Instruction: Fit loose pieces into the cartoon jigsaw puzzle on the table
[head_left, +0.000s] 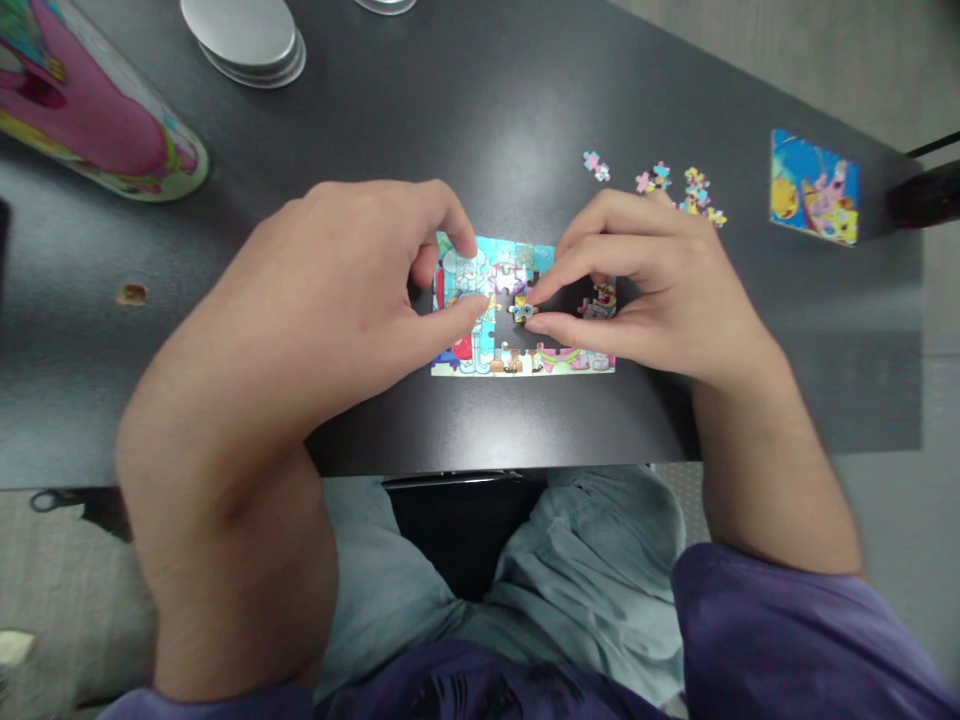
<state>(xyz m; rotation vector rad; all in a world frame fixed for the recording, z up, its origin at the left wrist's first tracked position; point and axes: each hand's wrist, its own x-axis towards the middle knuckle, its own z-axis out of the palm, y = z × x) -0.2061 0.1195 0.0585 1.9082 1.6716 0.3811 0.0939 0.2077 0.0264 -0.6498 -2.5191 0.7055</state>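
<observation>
A small, colourful cartoon jigsaw puzzle [480, 345] lies partly assembled on the dark table [487, 120], close to the near edge. My right hand [660, 290] pinches a small puzzle piece [521, 311] between thumb and forefinger, over a dark gap in the puzzle's middle. My left hand [352, 290] rests on the puzzle's left part, its thumb tip pressing near the same gap and its forefinger curled at the top left corner. Both hands hide parts of the puzzle.
Several loose puzzle pieces [675, 185] lie behind my right hand. A small picture card [815, 187] sits at the far right. A pink cartoon-printed object [90, 100] lies far left, stacked silver round lids [247, 40] at the back. A small brown chip [132, 294] marks the table.
</observation>
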